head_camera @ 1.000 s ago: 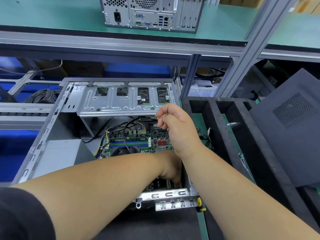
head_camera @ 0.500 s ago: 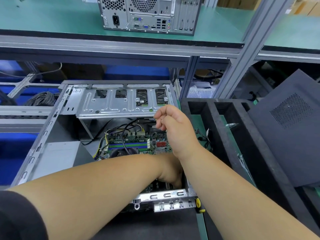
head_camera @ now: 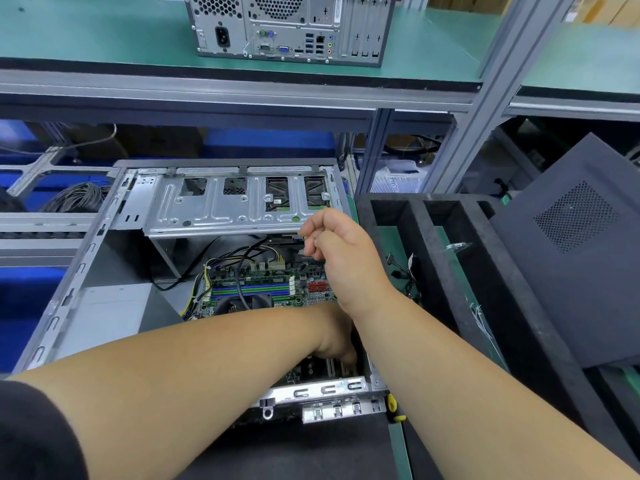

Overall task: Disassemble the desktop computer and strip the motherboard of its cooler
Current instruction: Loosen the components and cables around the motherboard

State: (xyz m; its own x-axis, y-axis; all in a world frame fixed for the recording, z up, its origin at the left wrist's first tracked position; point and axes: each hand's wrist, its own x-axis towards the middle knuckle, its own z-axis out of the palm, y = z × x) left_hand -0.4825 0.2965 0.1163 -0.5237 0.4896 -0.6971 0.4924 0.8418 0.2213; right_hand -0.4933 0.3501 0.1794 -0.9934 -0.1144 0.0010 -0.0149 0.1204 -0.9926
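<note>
Reaching into open case (head_camera: 86,258), right hand (head_camera: 341,251) curled empty, left hand (head_camera: 337,344) grip hidden, no legible writing.

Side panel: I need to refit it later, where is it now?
In the head view, the side panel leans at the far right, against the black foam tray beside the open case.

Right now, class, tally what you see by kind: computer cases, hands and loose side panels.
Computer cases: 2, the open case and the closed tower on the shelf.
Hands: 2, left hand and right hand.
Side panels: 1, the dark side panel.
Total: 5.
</note>
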